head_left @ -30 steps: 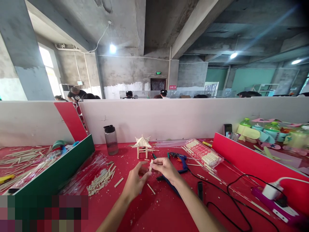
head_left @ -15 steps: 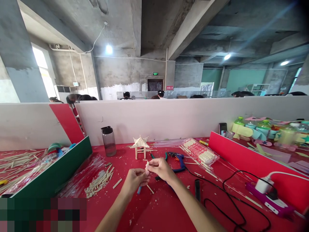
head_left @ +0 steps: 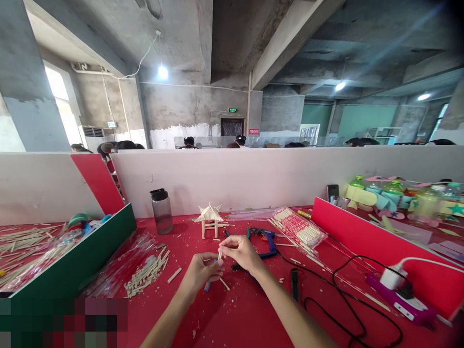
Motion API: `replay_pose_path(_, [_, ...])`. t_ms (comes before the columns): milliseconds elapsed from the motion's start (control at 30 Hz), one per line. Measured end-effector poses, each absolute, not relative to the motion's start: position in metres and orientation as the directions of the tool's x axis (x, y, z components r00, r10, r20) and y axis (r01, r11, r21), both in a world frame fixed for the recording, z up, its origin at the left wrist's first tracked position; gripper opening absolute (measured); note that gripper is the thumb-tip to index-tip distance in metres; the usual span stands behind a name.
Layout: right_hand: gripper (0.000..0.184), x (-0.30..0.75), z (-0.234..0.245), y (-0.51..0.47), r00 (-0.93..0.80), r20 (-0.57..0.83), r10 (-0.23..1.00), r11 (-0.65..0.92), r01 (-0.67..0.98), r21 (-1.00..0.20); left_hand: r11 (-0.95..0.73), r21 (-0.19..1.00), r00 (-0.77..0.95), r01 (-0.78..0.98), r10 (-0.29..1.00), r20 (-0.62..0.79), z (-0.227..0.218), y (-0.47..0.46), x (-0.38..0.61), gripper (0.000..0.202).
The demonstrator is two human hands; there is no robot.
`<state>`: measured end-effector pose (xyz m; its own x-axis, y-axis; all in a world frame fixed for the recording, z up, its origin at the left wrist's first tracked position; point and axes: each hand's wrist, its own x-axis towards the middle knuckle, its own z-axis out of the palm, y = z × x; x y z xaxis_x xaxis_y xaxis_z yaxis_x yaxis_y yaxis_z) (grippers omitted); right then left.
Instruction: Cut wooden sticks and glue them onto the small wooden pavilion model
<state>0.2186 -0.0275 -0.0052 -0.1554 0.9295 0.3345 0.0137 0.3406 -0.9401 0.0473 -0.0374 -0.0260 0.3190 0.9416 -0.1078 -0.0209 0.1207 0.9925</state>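
Observation:
Both hands meet above the red table. Between the fingertips of my right hand (head_left: 239,252) is a short piece of wooden stick (head_left: 220,254), pinched upright. My left hand (head_left: 203,271) is closed at the lower end of the same piece, its thumb and fingers pressed together. Just beyond them stands a small pavilion model (head_left: 209,220) of sticks with a pointed roof. Below the left fingers lies a blue object (head_left: 207,286), partly hidden, beside a loose stick (head_left: 225,284). A blue glue gun (head_left: 268,244) rests behind my right hand, which partly covers another dark-handled tool.
Cut stick pieces (head_left: 148,273) and clear plastic wrap lie left. A water bottle (head_left: 161,211) stands near the pale partition. Packed sticks (head_left: 299,224) lie right. A black cutter (head_left: 294,285), a looping cable and a purple power strip (head_left: 397,302) are at front right. Low dividers (head_left: 384,251) flank the table.
The hands stay together on the stick piece with only a slight shift of the fingers. The whole view has moved slightly.

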Motion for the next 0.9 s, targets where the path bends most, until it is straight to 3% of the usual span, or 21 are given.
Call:
replay_pose_path(633, [0.038, 0.222, -0.004, -0.024, -0.163, 0.314, 0.935, 0.332, 0.098, -0.938, 0.158, 0.987, 0.287, 0.04, 0.944, -0.162, -0.029, -0.029, 0.043, 0.063])
replay_pose_path(700, [0.036, 0.238, 0.005, -0.028, -0.164, 0.327, 0.931, 0.359, 0.233, -0.904, 0.162, 0.986, 0.275, 0.042, 0.947, -0.168, -0.029, -0.027, 0.041, 0.062])
replay_pose_path(800, [0.029, 0.27, 0.017, -0.036, -0.225, 0.253, 0.941, 0.339, 0.627, -0.702, 0.178, 0.983, 0.27, 0.051, 0.945, -0.186, -0.03, -0.025, 0.038, 0.059])
replay_pose_path(900, [0.056, 0.294, 0.019, -0.044, -0.199, 0.033, 0.979, 0.195, 0.893, -0.406, 0.199, 0.978, 0.266, 0.062, 0.941, -0.209, -0.03, -0.023, 0.035, 0.058])
